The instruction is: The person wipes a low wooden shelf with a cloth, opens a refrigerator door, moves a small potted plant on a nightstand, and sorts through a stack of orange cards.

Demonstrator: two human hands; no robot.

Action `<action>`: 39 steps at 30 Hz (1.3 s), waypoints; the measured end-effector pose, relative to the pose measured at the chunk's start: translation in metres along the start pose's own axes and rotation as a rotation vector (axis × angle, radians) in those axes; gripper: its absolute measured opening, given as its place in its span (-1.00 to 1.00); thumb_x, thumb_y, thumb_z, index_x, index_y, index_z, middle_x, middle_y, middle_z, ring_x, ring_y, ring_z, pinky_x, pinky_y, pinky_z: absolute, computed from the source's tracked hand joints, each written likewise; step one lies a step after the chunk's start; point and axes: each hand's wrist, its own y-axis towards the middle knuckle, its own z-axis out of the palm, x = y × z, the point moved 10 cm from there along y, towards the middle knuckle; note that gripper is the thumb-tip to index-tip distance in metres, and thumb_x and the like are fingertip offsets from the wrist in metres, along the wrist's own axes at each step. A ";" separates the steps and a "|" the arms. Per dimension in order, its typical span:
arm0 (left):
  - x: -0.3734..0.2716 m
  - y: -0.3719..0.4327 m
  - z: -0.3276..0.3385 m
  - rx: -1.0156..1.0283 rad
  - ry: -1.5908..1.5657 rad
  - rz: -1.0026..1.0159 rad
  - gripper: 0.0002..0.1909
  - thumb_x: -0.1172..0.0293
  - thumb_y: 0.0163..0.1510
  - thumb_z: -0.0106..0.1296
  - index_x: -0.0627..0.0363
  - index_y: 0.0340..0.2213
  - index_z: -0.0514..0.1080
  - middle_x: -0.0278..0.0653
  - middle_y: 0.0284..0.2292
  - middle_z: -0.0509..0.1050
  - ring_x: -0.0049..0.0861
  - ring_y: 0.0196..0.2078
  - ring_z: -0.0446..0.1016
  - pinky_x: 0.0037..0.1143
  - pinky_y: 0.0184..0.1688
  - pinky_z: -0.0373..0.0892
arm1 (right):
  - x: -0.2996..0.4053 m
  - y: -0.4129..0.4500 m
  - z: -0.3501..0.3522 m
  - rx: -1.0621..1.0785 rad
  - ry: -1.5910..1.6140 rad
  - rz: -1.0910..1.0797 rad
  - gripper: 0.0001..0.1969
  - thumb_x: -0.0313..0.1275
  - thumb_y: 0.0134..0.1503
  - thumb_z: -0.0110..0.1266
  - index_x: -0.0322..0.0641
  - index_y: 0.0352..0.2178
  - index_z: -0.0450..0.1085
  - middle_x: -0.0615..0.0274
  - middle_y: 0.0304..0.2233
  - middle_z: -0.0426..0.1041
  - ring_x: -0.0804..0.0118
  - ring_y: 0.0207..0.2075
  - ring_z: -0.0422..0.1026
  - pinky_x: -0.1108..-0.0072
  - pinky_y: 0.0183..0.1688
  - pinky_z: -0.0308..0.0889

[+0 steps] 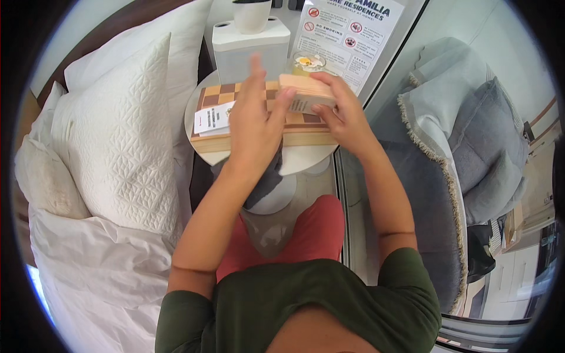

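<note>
My right hand [344,108] grips a small pale wooden block [309,90] by its right end, thumb in front and fingers behind. Printed writing shows on the block's near side. My left hand [254,117], slightly blurred, is raised with its fingers apart; its thumb tip is at the block's left end, and whether it touches I cannot tell. Below both hands lies a wooden chessboard box [214,95] with brown and tan squares. A white card [212,119] bearing writing rests on its left part, partly behind my left hand.
The chessboard box sits on a round white table [302,162]. Behind it stand a white container [251,55] with a white pot [251,17] on top, a glass cup [309,61] and a printed notice [348,39]. Pillows [132,145] lie left; a glass panel [384,114] rises right.
</note>
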 end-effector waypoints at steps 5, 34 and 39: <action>0.035 -0.059 0.013 0.303 -0.794 -0.613 -0.26 -0.11 0.01 -0.02 0.38 -0.03 0.24 -0.10 -0.18 0.42 -0.41 -0.17 0.43 -0.45 -0.17 0.34 | 0.117 -0.037 -0.019 -0.448 -0.381 -0.428 -0.36 -0.59 -0.17 0.23 -0.37 -0.02 0.14 -0.04 -0.08 0.28 0.19 -0.15 0.38 0.48 -0.06 0.27; 0.002 -0.097 0.031 0.598 -1.473 -1.040 -0.13 -0.14 -0.05 0.06 0.17 0.11 0.03 -0.11 0.00 0.26 -0.36 0.06 0.28 -0.36 0.07 0.28 | 0.125 -0.019 0.060 0.438 -0.233 -0.218 0.23 -0.34 -0.46 0.35 -0.21 0.22 -0.28 0.01 0.21 -0.05 -0.04 0.13 0.11 0.29 0.14 0.02; 0.008 -0.105 0.034 0.611 -1.567 -0.962 -0.11 -0.17 -0.05 0.04 0.17 0.12 0.01 -0.11 0.01 0.25 -0.37 0.08 0.26 -0.39 0.09 0.26 | 0.117 -0.017 0.066 0.463 -0.219 -0.133 0.22 -0.32 -0.46 0.34 -0.20 0.22 -0.27 0.03 0.21 -0.05 -0.03 0.14 0.11 0.31 0.14 0.04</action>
